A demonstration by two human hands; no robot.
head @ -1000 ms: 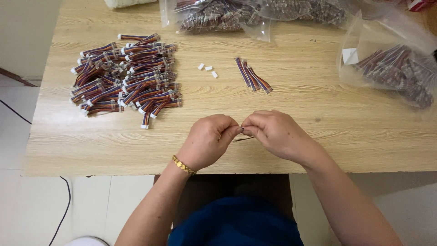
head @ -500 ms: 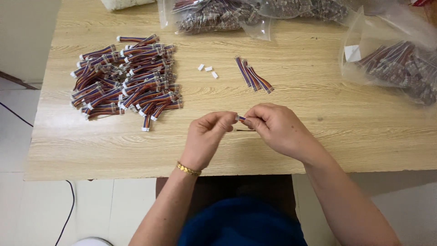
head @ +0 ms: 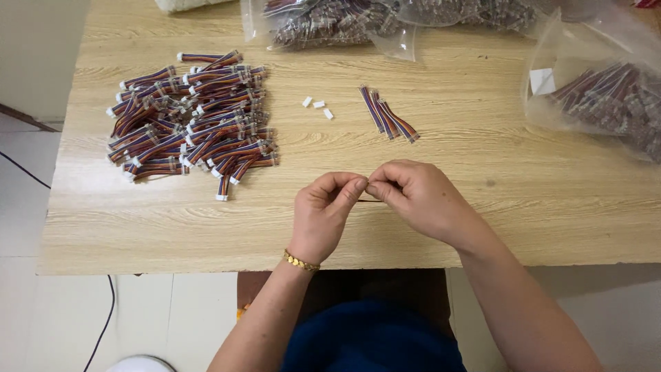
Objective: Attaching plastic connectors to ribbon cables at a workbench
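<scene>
We pinch a small wire piece [head: 366,187] between left hand [head: 325,210] and right hand [head: 416,196], fingertips meeting above the desk [head: 482,207], apparently mid-assembly; next, seating it calls for fine alignment, with loose wires [head: 387,121] and connectors [head: 317,105] nearby.

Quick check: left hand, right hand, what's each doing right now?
Left hand: closed, fingertips pinching a small item; too hidden to identify.
Right hand: closed, pinching the same item.
</scene>
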